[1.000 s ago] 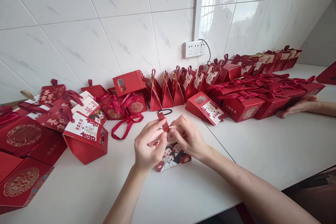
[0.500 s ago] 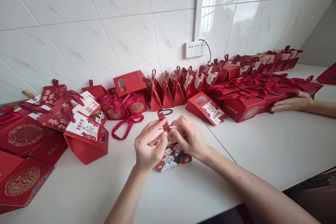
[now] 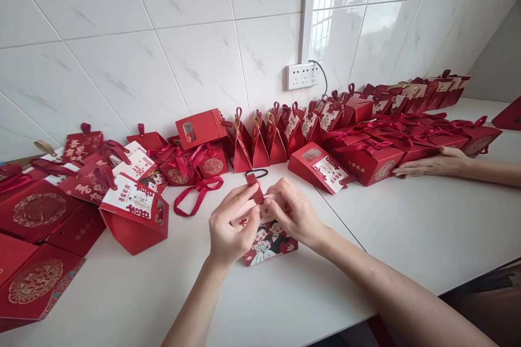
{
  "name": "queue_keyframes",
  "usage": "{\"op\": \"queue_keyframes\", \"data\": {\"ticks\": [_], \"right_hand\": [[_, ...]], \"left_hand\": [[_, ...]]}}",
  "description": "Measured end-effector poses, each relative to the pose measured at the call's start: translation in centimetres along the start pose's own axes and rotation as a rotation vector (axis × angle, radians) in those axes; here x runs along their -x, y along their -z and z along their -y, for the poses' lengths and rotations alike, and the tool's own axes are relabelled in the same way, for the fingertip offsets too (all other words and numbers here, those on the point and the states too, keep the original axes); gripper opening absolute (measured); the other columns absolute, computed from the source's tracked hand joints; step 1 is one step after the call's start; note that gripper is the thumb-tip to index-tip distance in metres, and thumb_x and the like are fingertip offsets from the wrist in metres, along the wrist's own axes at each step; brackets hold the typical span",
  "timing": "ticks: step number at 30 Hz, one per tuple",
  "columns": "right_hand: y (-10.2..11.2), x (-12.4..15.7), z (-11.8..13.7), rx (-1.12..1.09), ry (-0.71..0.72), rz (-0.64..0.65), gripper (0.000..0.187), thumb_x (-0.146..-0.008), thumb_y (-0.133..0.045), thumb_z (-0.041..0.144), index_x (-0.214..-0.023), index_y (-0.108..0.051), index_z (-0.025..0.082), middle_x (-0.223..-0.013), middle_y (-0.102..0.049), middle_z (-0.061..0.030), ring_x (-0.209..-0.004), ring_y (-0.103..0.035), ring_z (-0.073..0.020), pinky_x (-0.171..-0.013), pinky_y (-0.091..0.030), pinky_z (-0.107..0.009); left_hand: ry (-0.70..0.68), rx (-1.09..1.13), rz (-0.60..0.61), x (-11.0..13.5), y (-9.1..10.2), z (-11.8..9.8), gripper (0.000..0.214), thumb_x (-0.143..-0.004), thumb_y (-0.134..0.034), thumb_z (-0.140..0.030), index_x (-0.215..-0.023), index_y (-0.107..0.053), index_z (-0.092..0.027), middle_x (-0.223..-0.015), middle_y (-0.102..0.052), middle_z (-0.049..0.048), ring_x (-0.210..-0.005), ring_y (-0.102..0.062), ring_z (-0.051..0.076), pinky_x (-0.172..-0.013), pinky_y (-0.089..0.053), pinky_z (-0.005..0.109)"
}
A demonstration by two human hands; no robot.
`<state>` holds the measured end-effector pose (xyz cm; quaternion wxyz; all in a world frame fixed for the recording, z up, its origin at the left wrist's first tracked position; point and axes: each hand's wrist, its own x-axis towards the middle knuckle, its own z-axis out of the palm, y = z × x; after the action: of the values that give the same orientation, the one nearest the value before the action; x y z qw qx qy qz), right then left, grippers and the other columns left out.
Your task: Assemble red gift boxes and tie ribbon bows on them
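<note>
Between my hands a small red gift box (image 3: 271, 246), printed with a cartoon couple, stands on the white tabletop. My left hand (image 3: 234, 222) is closed, its thumb and fingers pinching the left side of the box's top by a red ribbon loop (image 3: 256, 187). The fingers of my right hand (image 3: 295, 214) are closed on the top's right side, close to the ribbon. My fingers hide part of the top edge and the base of the loop. Just behind the ribbon lies a thin black loop (image 3: 260, 173).
Red gift boxes (image 3: 134, 217) crowd the left side. Triangular boxes (image 3: 260, 143) line the tiled wall, below a socket strip (image 3: 303, 76). One box (image 3: 319, 167) lies tilted at centre right. Another person's hand (image 3: 437, 162) rests against a group of ribboned boxes (image 3: 374, 162).
The other person's hand has slid left along the front of the ribboned boxes, and the nearest ones have shifted slightly. My hands and the gift box have barely moved.
</note>
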<state>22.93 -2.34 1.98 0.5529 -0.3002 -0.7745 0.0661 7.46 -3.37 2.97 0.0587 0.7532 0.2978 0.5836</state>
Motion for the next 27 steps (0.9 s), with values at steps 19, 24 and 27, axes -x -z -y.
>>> {"op": "queue_keyframes", "data": {"ticks": [19, 24, 27], "right_hand": [[0.07, -0.11, 0.16, -0.026, 0.000, -0.012, 0.008, -0.090, -0.045, 0.016, -0.084, -0.046, 0.022, -0.073, -0.051, 0.0001, -0.064, -0.049, -0.0127, -0.056, -0.040, -0.024], [-0.03, -0.19, 0.08, -0.010, -0.004, -0.011, 0.009, -0.091, -0.044, 0.017, -0.083, -0.045, 0.022, -0.073, -0.052, 0.0001, -0.064, -0.050, -0.0129, -0.055, -0.041, -0.024], [-0.09, -0.18, 0.05, -0.004, -0.009, -0.016, 0.009, -0.091, -0.045, 0.018, -0.083, -0.045, 0.023, -0.072, -0.053, 0.0003, -0.063, -0.051, -0.0128, -0.055, -0.040, -0.024]], "left_hand": [[0.007, -0.023, -0.013, -0.29, 0.03, -0.36, 0.039, -0.080, -0.057, -0.007, -0.116, -0.063, -0.023, -0.104, -0.069, 0.0038, -0.092, -0.066, 0.015, -0.077, -0.057, 0.024], [0.018, -0.040, -0.018, -0.23, 0.02, -0.42, 0.036, -0.081, -0.057, -0.010, -0.115, -0.063, -0.022, -0.101, -0.070, 0.0045, -0.086, -0.067, 0.015, -0.071, -0.058, 0.023], [0.069, -0.059, -0.041, -0.06, -0.09, -0.36, 0.040, -0.080, -0.059, -0.013, -0.120, -0.059, -0.021, -0.095, -0.071, 0.0043, -0.080, -0.068, 0.015, -0.065, -0.057, 0.022]]}}
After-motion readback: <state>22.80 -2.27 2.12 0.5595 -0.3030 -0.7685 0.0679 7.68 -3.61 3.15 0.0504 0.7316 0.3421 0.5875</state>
